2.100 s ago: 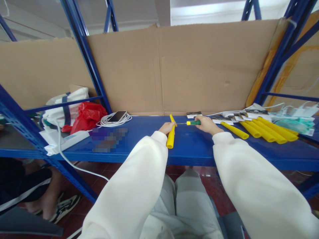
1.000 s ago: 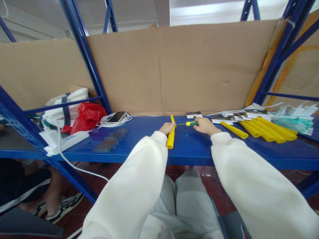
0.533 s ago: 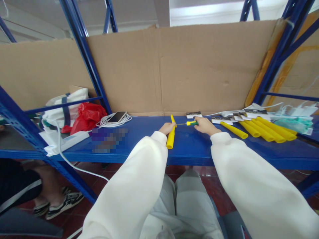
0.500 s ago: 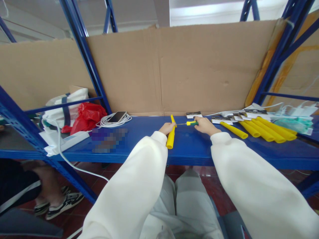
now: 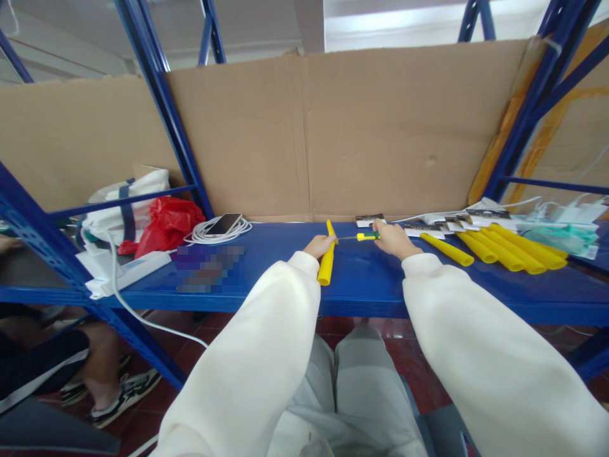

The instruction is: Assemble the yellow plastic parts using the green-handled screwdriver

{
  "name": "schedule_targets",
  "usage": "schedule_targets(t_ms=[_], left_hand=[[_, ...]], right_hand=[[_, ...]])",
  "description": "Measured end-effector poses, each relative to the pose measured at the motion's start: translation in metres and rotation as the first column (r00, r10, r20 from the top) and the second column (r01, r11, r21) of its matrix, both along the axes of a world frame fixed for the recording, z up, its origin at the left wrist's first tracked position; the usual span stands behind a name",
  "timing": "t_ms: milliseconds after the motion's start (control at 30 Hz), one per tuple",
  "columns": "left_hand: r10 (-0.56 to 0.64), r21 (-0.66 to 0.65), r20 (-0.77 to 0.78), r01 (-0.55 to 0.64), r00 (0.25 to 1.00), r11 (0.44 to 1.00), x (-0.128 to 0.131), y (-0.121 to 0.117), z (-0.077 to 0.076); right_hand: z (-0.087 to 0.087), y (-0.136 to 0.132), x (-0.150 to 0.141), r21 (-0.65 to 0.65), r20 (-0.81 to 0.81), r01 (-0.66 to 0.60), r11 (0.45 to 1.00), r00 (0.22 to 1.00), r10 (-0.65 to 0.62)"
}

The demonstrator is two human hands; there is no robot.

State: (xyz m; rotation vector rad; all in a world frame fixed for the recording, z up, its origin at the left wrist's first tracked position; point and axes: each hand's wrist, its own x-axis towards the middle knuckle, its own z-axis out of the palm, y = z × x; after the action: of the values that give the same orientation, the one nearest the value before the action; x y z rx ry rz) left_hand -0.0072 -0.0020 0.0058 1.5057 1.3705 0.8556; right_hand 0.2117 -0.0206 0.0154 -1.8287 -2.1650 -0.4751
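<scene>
My left hand (image 5: pixel 318 245) is closed around the middle of a yellow tapered tube (image 5: pixel 326 268), whose wide end points toward me on the blue shelf. In my right hand (image 5: pixel 394 241) is a screwdriver (image 5: pixel 367 236) with a yellow and green handle, its fingers wrapped round the grip. The thin metal shaft points left and its tip meets the tube beside my left fingers; whether it goes in, I cannot tell. To the right of my right hand lies another yellow tube (image 5: pixel 447 249) with a black and white card at its narrow end.
Several more yellow tubes (image 5: pixel 518 251) lie at the right. A black and white card (image 5: pixel 370 220) rests by the cardboard back panel (image 5: pixel 380 133). On the left are a phone (image 5: pixel 225 223) on a coiled white cable, a red bag (image 5: pixel 166 225) and a power strip (image 5: pixel 143 266).
My hands, the tube and the screwdriver stay nearly where they were, with only a slight shift of the right fingers. At the lower left, the seated person's leg has moved right.
</scene>
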Motion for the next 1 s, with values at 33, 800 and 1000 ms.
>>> schedule_targets(t_ms=[33,800,1000], left_hand=[[0.0,0.002,-0.002,0.0,1.0,1.0,0.0,0.0,0.0],[-0.117,-0.018,0.03,0.118,0.993,0.993,0.001,-0.01,0.006],[-0.101,0.014,-0.03,0.102,0.994,0.995,0.001,-0.008,0.004]], right_hand=[[0.0,0.0,0.0,-0.005,-0.01,0.006,1.0,1.0,-0.006],[0.003,-0.003,-0.002,-0.131,0.038,0.085,0.988,0.996,-0.081],[0.005,-0.006,-0.005,-0.157,0.026,0.06,0.986,0.998,-0.057]])
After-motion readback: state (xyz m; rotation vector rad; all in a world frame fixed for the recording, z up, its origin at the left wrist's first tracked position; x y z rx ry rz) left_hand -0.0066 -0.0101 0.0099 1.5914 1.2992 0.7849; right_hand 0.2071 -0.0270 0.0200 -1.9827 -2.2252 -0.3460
